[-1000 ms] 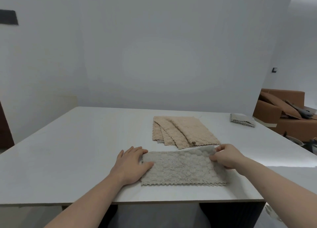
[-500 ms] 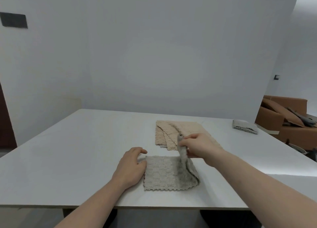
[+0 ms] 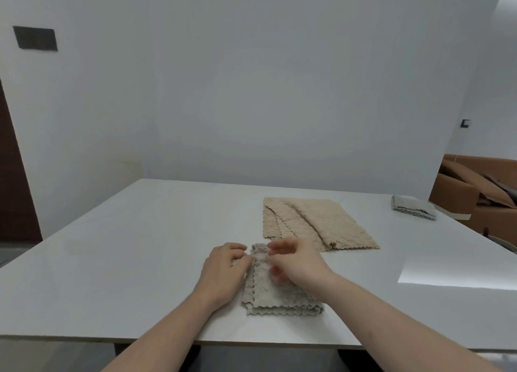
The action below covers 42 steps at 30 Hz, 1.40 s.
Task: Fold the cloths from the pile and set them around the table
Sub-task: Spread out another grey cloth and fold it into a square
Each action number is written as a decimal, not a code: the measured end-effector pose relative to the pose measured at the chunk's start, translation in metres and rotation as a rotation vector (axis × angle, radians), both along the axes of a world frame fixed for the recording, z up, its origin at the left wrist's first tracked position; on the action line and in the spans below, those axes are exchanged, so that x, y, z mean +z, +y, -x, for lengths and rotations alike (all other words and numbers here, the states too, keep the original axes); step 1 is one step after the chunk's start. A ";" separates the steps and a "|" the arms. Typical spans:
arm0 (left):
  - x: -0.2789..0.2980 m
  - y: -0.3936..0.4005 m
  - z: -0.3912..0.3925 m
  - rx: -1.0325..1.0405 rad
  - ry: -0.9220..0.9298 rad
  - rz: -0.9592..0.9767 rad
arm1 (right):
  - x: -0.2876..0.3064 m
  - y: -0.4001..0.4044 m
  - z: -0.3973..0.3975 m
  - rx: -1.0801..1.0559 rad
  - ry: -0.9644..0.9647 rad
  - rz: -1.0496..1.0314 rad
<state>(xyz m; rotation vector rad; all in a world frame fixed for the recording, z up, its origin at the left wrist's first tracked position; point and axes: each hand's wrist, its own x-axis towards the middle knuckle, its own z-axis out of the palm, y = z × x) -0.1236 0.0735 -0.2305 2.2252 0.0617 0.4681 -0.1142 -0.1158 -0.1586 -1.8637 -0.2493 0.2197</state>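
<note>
A grey cloth (image 3: 270,294) lies folded near the table's front edge, its layers stacked with scalloped edges at the front. My left hand (image 3: 223,271) rests at the cloth's left edge, fingertips touching the top layer. My right hand (image 3: 296,262) hovers over the cloth's far half, blurred, with its fingers loosely spread and nothing plainly held. Behind them lies the pile of beige cloths (image 3: 316,223), fanned out flat. A folded grey cloth (image 3: 414,211) sits at the table's far right corner.
The white table (image 3: 126,259) has its front edge just below my forearms. A brown sofa (image 3: 472,192) stands beyond the right side. A white wall rises behind the table, and a dark door frame is at the far left.
My right hand carried the grey cloth's right end over to the left, folding it in half, and let it drop. My left hand stayed at the left edge.
</note>
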 end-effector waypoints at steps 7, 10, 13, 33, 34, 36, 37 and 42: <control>0.000 -0.005 0.002 0.043 -0.031 -0.039 | -0.034 -0.040 -0.010 0.035 -0.531 0.545; 0.002 -0.011 0.013 0.041 -0.189 -0.142 | -0.053 -0.046 -0.008 0.123 -0.476 0.648; 0.002 -0.016 0.025 -0.182 -0.265 -0.372 | -0.064 -0.046 -0.004 0.186 -0.452 0.720; 0.003 -0.024 0.016 -0.183 0.341 -0.676 | -0.065 -0.071 -0.012 0.173 -0.297 0.940; 0.003 -0.025 0.017 -0.173 0.351 -0.678 | -0.065 -0.073 -0.010 0.174 -0.295 0.948; 0.004 -0.025 0.020 -0.141 0.377 -0.691 | -0.064 -0.074 -0.007 0.176 -0.283 0.968; 0.005 -0.026 0.021 -0.125 0.389 -0.699 | -0.064 -0.075 -0.005 0.177 -0.276 0.982; 0.004 -0.026 0.024 -0.114 0.410 -0.671 | -0.064 -0.081 0.003 0.177 -0.245 1.025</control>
